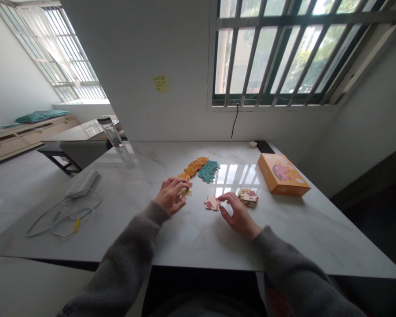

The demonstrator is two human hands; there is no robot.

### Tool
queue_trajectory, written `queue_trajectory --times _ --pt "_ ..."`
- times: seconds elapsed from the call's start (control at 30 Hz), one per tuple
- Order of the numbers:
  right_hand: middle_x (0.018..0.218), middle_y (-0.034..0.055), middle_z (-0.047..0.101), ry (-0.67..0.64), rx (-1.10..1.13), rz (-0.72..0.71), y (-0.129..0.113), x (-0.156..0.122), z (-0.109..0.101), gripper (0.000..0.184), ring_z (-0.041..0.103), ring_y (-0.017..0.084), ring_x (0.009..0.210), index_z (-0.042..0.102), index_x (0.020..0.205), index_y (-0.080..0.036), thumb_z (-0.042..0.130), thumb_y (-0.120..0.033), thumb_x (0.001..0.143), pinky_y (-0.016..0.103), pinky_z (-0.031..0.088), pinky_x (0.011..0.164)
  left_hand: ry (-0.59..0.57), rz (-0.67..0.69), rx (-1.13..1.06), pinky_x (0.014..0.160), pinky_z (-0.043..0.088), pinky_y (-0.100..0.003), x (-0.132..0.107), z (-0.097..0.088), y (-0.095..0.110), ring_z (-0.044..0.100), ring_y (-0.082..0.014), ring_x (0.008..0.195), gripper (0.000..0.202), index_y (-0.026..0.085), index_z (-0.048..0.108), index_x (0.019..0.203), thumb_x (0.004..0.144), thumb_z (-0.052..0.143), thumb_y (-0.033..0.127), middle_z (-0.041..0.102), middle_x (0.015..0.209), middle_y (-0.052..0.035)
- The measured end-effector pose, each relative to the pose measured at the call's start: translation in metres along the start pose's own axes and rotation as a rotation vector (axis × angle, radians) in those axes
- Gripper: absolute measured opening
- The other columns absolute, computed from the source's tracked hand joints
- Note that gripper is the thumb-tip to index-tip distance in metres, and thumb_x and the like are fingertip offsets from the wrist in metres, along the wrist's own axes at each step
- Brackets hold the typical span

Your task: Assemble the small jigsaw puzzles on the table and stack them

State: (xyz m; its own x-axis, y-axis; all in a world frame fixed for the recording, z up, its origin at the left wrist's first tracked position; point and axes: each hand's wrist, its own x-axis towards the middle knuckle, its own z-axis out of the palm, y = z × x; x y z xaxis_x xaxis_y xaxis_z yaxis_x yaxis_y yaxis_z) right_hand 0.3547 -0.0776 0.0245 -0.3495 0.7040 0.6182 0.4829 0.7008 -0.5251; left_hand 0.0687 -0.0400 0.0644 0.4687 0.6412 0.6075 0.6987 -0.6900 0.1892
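My left hand (171, 194) is closed with its fingers curled round some puzzle pieces (188, 192), light green and pink at the edges that show; the palm hides the rest. A pink puzzle piece (211, 203) with darker red patches lies on the table, its right edge between the thumb and forefinger of my right hand (237, 214). Just beyond that hand is a small stack of puzzle pieces (248, 197), pink and brownish on top. Farther back, a curved row of orange puzzle pieces (195, 167) lies beside a cluster of teal puzzle pieces (208, 171).
An orange box (283, 174) lies at the right of the white table (132, 229). On the left are a grey device (83, 183) with a looped cable (61, 220) and a clear bottle (111, 132). A dark flat object (264, 147) lies by the back wall.
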Motion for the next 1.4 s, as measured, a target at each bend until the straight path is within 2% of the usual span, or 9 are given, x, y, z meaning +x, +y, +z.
queue_trajectory --times 0.1,0.27,0.57,0.77,1.0,1.1,1.17,1.3,1.4 --pt "0.099 0.0078 0.061 -0.061 -0.004 0.004 0.003 -0.001 0.002 0.024 0.057 0.024 0.095 0.054 0.112 -0.023 0.052 -0.011 0.091 0.041 0.051 0.084 0.024 -0.078 0.003 0.099 0.040 -0.043 -0.004 -0.007 -0.025 0.055 -0.0258 0.108 0.028 0.022 0.062 0.099 0.074 0.055 0.010 0.068 0.114 -0.0052" --pt "0.101 0.0079 0.062 -0.125 -0.071 0.067 0.008 -0.001 0.005 0.021 0.056 0.025 0.099 0.059 0.107 -0.023 0.052 -0.011 0.092 0.043 0.050 0.087 -0.003 -0.150 -0.018 0.101 0.040 -0.043 -0.016 0.005 -0.045 0.055 -0.0252 0.108 0.026 0.021 0.062 0.096 0.074 0.053 0.011 0.069 0.112 -0.0057" --pt "0.126 0.0103 0.060 -0.219 -0.276 0.134 0.018 -0.005 0.011 0.016 0.052 0.031 0.118 0.062 0.105 -0.025 0.065 -0.023 0.089 0.051 0.046 0.096 -0.004 -0.134 -0.099 0.098 0.043 -0.044 -0.023 0.015 -0.049 0.056 -0.0249 0.104 0.020 0.020 0.058 0.090 0.074 0.048 0.012 0.068 0.106 -0.0069" --pt "0.111 0.0084 0.067 -0.204 -0.276 0.125 0.022 -0.003 0.013 0.022 0.058 0.028 0.105 0.060 0.111 -0.024 0.065 -0.019 0.090 0.044 0.049 0.088 0.028 -0.092 -0.088 0.096 0.046 -0.043 -0.027 0.016 -0.048 0.057 -0.0246 0.101 0.019 0.020 0.056 0.091 0.074 0.050 0.012 0.068 0.107 -0.0074" --pt "0.112 0.0102 0.068 -0.085 -0.212 0.081 0.022 -0.003 0.010 0.029 0.061 0.030 0.105 0.059 0.116 -0.023 0.069 -0.022 0.089 0.048 0.051 0.090 0.083 -0.076 -0.103 0.098 0.049 -0.043 -0.030 0.016 -0.049 0.059 -0.0245 0.109 0.016 0.020 0.056 0.091 0.077 0.051 0.013 0.066 0.113 -0.0088" --pt "0.115 0.0098 0.067 -0.028 -0.129 0.030 0.017 -0.002 0.007 0.030 0.061 0.029 0.108 0.057 0.118 -0.024 0.069 -0.025 0.090 0.048 0.052 0.092 0.157 -0.039 -0.060 0.101 0.048 -0.046 -0.030 0.014 -0.039 0.057 -0.0265 0.115 0.021 0.021 0.056 0.099 0.079 0.054 0.016 0.062 0.121 -0.0107" --pt "0.117 0.0093 0.067 -0.014 -0.074 -0.003 0.012 0.000 0.006 0.031 0.061 0.028 0.110 0.057 0.120 -0.025 0.068 -0.025 0.091 0.047 0.053 0.094 0.183 0.011 -0.030 0.101 0.047 -0.047 -0.029 0.015 -0.022 0.056 -0.0277 0.116 0.028 0.022 0.056 0.105 0.077 0.058 0.017 0.062 0.119 -0.0102" --pt "0.118 0.0095 0.067 -0.016 -0.026 -0.056 0.003 0.001 0.005 0.032 0.062 0.027 0.113 0.058 0.123 -0.026 0.067 -0.026 0.092 0.047 0.053 0.095 0.075 0.159 -0.044 0.107 0.043 -0.050 -0.025 0.029 0.024 0.054 -0.0302 0.120 0.036 0.024 0.056 0.112 0.077 0.064 0.022 0.061 0.122 -0.0099" --pt "0.122 0.0098 0.067 -0.038 0.001 -0.100 0.000 0.000 0.005 0.034 0.061 0.026 0.115 0.057 0.125 -0.026 0.067 -0.025 0.093 0.046 0.053 0.096 0.009 0.155 -0.111 0.105 0.045 -0.048 -0.023 0.043 0.046 0.053 -0.0304 0.121 0.039 0.023 0.056 0.118 0.079 0.064 0.023 0.056 0.129 -0.0118"
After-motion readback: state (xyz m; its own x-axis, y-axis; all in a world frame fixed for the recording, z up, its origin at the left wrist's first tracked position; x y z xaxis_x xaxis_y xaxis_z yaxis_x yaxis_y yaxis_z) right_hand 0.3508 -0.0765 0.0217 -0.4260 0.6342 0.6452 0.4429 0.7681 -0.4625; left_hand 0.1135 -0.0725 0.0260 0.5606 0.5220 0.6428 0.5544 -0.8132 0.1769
